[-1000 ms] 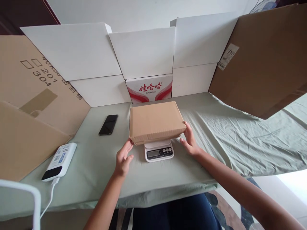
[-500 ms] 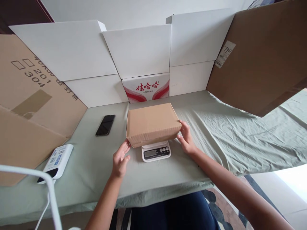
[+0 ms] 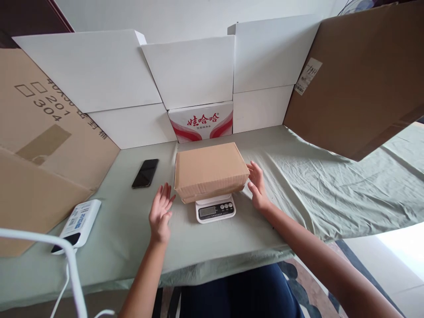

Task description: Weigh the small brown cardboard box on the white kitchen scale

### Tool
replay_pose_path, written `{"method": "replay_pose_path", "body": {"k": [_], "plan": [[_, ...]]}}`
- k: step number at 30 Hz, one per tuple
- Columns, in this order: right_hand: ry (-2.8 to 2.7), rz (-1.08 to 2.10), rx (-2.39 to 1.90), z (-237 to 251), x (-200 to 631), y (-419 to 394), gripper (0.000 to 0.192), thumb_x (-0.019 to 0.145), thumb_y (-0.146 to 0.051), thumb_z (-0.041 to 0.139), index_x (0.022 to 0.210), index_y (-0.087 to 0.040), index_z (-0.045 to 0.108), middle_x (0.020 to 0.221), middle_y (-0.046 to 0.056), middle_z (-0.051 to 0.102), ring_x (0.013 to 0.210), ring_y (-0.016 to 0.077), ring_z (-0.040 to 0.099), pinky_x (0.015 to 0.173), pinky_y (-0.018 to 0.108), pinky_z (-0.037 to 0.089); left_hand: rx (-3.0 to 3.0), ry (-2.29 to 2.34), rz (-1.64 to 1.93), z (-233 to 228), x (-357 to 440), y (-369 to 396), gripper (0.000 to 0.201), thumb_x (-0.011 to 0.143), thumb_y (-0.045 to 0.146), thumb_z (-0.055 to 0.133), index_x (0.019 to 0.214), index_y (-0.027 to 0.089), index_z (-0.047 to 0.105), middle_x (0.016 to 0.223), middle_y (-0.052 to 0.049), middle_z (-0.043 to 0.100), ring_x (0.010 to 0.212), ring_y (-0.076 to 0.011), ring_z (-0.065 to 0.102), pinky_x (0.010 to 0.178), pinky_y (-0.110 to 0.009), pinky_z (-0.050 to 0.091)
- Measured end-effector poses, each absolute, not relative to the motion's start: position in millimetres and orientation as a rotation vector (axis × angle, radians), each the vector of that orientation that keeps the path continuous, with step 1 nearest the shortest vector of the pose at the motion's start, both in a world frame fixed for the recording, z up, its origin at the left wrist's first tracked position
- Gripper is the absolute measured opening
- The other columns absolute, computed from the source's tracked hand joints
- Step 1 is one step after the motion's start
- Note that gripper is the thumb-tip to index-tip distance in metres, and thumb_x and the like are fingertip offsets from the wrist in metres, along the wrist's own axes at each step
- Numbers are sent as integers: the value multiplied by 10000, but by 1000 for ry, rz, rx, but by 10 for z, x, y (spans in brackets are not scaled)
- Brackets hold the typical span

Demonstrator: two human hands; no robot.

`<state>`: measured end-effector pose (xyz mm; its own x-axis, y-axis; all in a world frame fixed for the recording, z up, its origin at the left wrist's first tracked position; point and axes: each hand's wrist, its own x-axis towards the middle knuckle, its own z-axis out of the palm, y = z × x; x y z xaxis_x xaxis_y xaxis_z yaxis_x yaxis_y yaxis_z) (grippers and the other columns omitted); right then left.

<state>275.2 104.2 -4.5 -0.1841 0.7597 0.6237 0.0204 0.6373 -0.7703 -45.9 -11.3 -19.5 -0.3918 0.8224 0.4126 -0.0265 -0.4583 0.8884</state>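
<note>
the cardboard box (image 3: 211, 170) sits flat on the small scale (image 3: 215, 209), display left uncovered so it reads freely. your left hand (image 3: 160, 214) hovers open beside it; your right hand (image 3: 256, 187) is open too, fingertips near its right edge.

left hand (image 3: 160, 213) open, right hand (image 3: 256, 186) open, fingers spread
</note>
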Motion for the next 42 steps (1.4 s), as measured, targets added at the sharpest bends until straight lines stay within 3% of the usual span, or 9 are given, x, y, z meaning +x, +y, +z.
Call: {"method": "replay_pose_path", "body": {"k": [7,12,23,28,31,36,42], "plan": [[-1680,776,-662,-99,2762,1060,598,1027,-597,472,1581,-398,363,1567,90,453,1426,332,496,1150,567,473,1269,1289,1688,-322,-493,-125,722,779,287,703,1484,167,604,1507,-211,599,1429,-424,535,1200,-635,406],[-1677,778,-693,-102,2765,1060,626,1017,-623,474,1587,-385,370,1593,90,444,1445,340,485,1152,560,474,1314,1291,1698,-265,-475,-135,697,810,320,677,1488,172,602,1539,-192,574,1456,-412,507,1214,-625,393],[-1670,795,-689,-2,2702,982,631,1023,-619,464,1606,-418,333,1634,54,403,1492,334,443,1177,563,468,1299,1327,1690,-222,-463,-106,646,768,328,719,1389,157,674,1429,-217,663,1366,-420,604,1158,-634,456],[-1605,770,-608,377,2442,1368,730,971,-719,470,1608,-409,294,1669,40,380,1520,331,428,1215,553,442,1280,1171,1900,209,-505,412,610,696,246,718,1303,214,679,1393,-158,687,1362,-365,614,1178,-579,442],[-1548,787,-565,424,2188,1755,777,947,-745,484,1602,-376,291,1696,36,356,1560,321,376,1285,533,352,1250,1105,1893,327,-484,889,473,637,248,700,1109,229,671,1258,-128,730,1304,-316,647,1183,-523,427],[-1457,878,-623,74,1952,2155,804,940,-712,495,1587,-279,295,1695,90,346,1581,307,332,1328,510,256,1097,1188,1825,76,-438,1305,410,597,299,672,992,236,582,987,-72,711,1096,-258,696,1061,-456,491],[-1469,941,-713,-45,1964,2158,726,941,-655,499,1534,-277,321,1648,96,403,1559,287,348,1326,505,242,1097,1221,1785,-177,-501,1339,391,632,299,663,1008,232,581,985,-56,691,1037,-212,684,995,-384,502]]}}
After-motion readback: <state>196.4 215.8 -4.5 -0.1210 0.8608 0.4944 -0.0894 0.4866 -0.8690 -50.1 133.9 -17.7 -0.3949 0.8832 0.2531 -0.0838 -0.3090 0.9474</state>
